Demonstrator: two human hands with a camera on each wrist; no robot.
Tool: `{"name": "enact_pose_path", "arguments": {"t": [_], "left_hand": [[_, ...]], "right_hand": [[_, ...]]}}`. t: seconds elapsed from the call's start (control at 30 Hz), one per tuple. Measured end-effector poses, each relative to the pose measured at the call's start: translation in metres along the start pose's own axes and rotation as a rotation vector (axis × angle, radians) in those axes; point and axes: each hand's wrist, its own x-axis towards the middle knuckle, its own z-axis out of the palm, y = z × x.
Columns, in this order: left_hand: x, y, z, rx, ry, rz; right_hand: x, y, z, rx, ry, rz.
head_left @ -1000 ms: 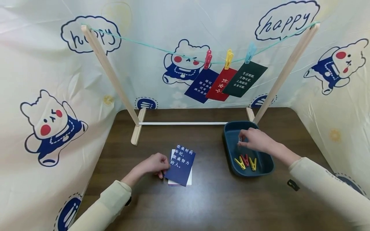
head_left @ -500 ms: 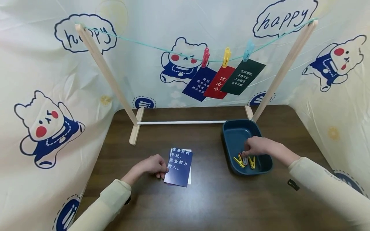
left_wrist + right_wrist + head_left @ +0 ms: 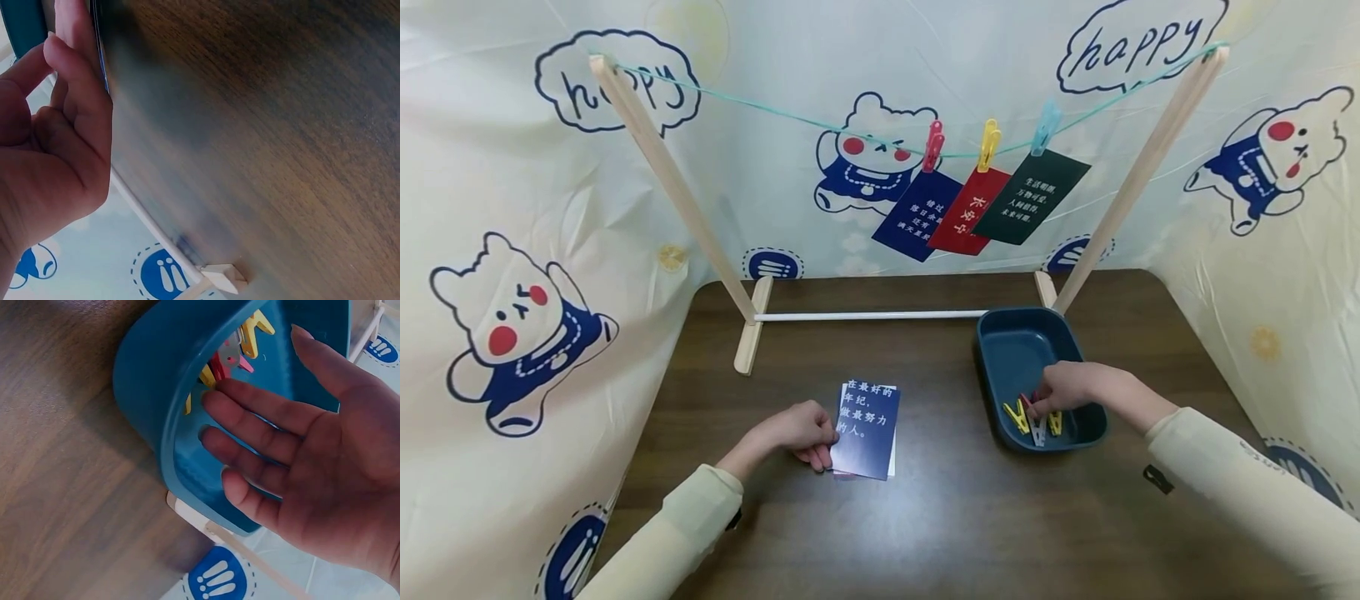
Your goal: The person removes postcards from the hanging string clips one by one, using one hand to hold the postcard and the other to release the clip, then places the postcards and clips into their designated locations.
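From where I stand it's a dark brown wood-grain tabletop (image 3: 955, 533), rounded at its far corners and catching a patch of glare near the middle. A small, slightly uneven stack of cards (image 3: 867, 433) sits there, a navy one with white Chinese lettering uppermost, paler edges peeking out beneath. To its right stands a deep blue tub (image 3: 1018, 346), round-cornered. Toward the back rest two pale wooden feet, the left one (image 3: 748, 342) plain to see, the right one (image 3: 1045, 289) partly hidden behind the tub.

Blue card (image 3: 868, 429) with 4 lines of white writing, face up, slightly askew on a stack (image 3: 892, 466). In a blue tray (image 3: 1018, 342), close together: 2 yellow clothespins (image 3: 1017, 418), 1 red clothespin (image 3: 220, 367), 1 grey clothespin (image 3: 1038, 432).
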Motion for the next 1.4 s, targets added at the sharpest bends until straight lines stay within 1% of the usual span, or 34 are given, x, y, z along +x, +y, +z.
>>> {"name": "enact_pose_path", "arguments": {"t": [0.1, 0.2, 0.27, 0.4, 0.63, 0.73, 0.83, 0.9, 1.0, 1.1, 1.17, 1.27, 1.4], "left_hand": [[0.001, 0.000, 0.000, -0.011, -0.002, 0.000], [0.001, 0.000, 0.001, 0.003, 0.000, -0.007], [0.000, 0.000, 0.003, 0.030, 0.011, -0.007], [0.000, 0.001, 0.007, 0.079, 0.044, -0.006], [0.000, 0.003, 0.009, 0.132, 0.104, 0.009], [0.000, 0.004, 0.008, 0.167, 0.123, 0.028], [0.000, 0.007, 0.005, 0.213, 0.151, 0.055], [0.000, 0.010, 0.003, 0.238, 0.177, 0.076], [0.000, 0.014, -0.001, 0.250, 0.215, 0.107], [0.001, 0.017, -0.006, 0.250, 0.253, 0.162], [0.001, 0.020, -0.009, 0.246, 0.281, 0.207], [0.002, 0.026, -0.015, 0.227, 0.322, 0.299], [0.001, 0.039, -0.022, 0.233, 0.408, 0.433]], "right_hand": [[0.000, 0.000, -0.002, 0.019, 0.003, -0.005], [0.000, 0.000, -0.002, 0.032, 0.007, -0.003], [0.000, 0.000, -0.001, 0.039, 0.007, -0.003], [0.001, 0.000, 0.000, 0.025, 0.016, -0.029], [0.000, -0.001, -0.003, 0.000, 0.074, -0.059], [-0.003, 0.000, -0.007, 0.002, 0.098, -0.072], [-0.007, 0.002, -0.013, 0.012, 0.144, -0.093], [-0.010, 0.003, -0.019, 0.024, 0.188, -0.110], [-0.013, 0.004, -0.026, 0.021, 0.265, -0.147], [-0.014, 0.002, -0.032, 0.018, 0.335, -0.173], [-0.014, -0.001, -0.035, 0.008, 0.384, -0.193], [-0.015, -0.007, -0.040, 0.002, 0.460, -0.224], [-0.020, -0.020, -0.048, -0.007, 0.557, -0.287]]}}
